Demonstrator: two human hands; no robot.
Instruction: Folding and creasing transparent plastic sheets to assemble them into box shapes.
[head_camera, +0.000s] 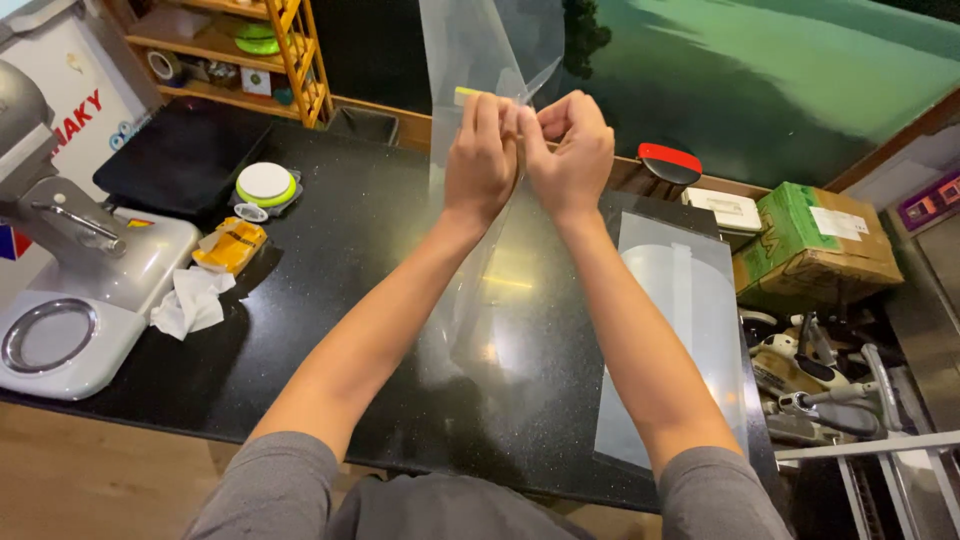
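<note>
Both my hands are raised above the black counter, side by side. My left hand and my right hand pinch the same clear plastic sheet, which rises above the fingers and hangs down below them toward the counter. A small yellow-green strip shows at the sheet's edge by my left fingertips. A second clear sheet lies flat on the counter under my right forearm.
A stand mixer stands at the left edge, with a crumpled white tissue, a yellow tape dispenser and a round white-and-green lid near it. A green and brown cardboard box and tools sit to the right.
</note>
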